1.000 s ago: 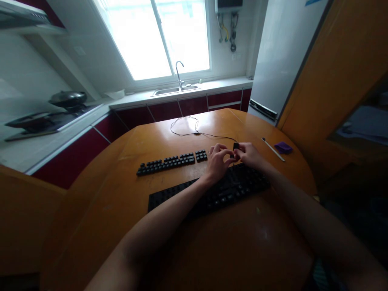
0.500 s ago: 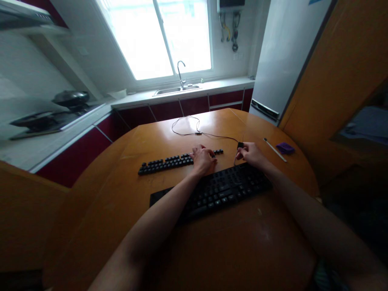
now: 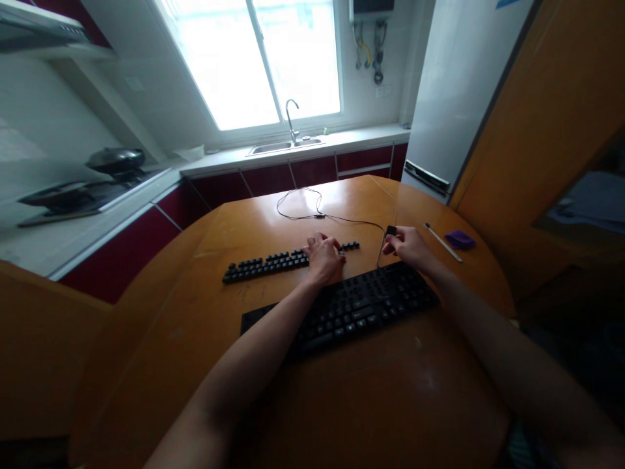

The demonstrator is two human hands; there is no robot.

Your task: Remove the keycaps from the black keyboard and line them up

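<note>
Bent fingers of my left hand (image 3: 323, 256) reach down at a long band of loose black keycaps (image 3: 266, 264); thumb and forefinger close around what looks like one keycap at its right part. My right hand (image 3: 407, 244) is raised just past the keyboard's back edge, pinching a small black square piece (image 3: 390, 230), too small to name surely. Below both hands lies a black keyboard (image 3: 361, 306), tilted across the table, its left part covered by my left forearm. A thin cable (image 3: 351, 220) runs behind the right hand and loops at the table's far side.
A thin white stick with a dark tip (image 3: 443, 243) and a folded purple cloth (image 3: 459, 240) lie to the right on the wooden table (image 3: 195, 260). Beyond the table are a counter with a sink (image 3: 271, 148), a stove with pans (image 3: 117, 159) and a fridge (image 3: 449, 85).
My right hand has shifted slightly up and right with the small black piece, which has turned. My left hand has moved a little left along the keycaps.
</note>
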